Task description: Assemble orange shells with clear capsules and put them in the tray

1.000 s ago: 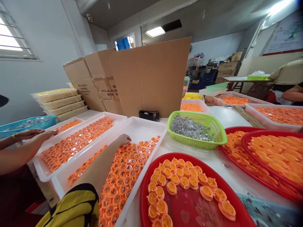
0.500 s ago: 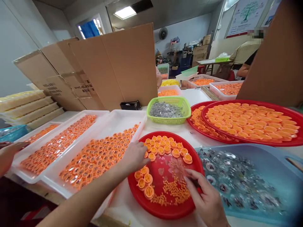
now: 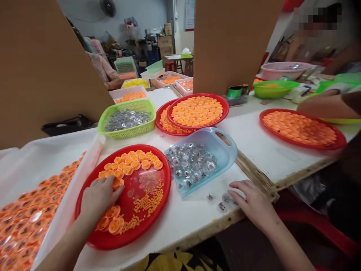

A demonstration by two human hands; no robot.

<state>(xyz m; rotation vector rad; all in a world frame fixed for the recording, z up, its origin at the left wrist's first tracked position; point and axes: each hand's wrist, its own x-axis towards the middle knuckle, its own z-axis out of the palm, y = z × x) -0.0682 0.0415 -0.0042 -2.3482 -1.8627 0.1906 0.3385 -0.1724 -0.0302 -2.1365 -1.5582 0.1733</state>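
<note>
My left hand (image 3: 98, 197) is over the left side of a red round tray (image 3: 146, 227), with fingers and thumb closed around a small orange cup-shaped piece (image 3: 118, 183). More orange pieces (image 3: 135, 165) line the tray's far rim, and a few sit below my hand. Tiny orange beads (image 3: 149, 199) lie loose on its right side. My right hand (image 3: 251, 201) reaches over the white table near its front edge, thumb and fingers apart. Its fingertips are at a clear round capsule (image 3: 226, 197). Two similar capsules (image 3: 222, 206) lie just left of it.
A blue scoop-shaped tray (image 3: 222, 162) holds many clear capsules. Behind stand a green basket (image 3: 126, 133) of clear parts and stacked red trays (image 3: 225, 113) of orange pieces. A white tray (image 3: 90, 165) is at left. Cardboard panels (image 3: 231, 45) rise behind. Another person's arm (image 3: 327, 105) is at right.
The view has swung to the right. My right hand has left the red tray and moved right to the loose capsules on the table. My left hand stays at the orange pieces.
</note>
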